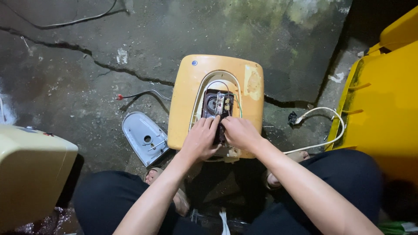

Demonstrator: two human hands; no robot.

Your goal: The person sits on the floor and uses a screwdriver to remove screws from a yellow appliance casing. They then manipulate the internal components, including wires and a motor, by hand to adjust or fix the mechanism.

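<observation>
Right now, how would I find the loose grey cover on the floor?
Start at the yellow appliance lying on the cracked floor under both hands. Look just left of it: the grey cover lies flat there, the only pale, shield-shaped piece, with a small round hole.

Labels on the yellow casing

I see a pale rectangular sticker patch (252, 82) at its upper right and a small round blue badge (194, 62) upper left.
</observation>
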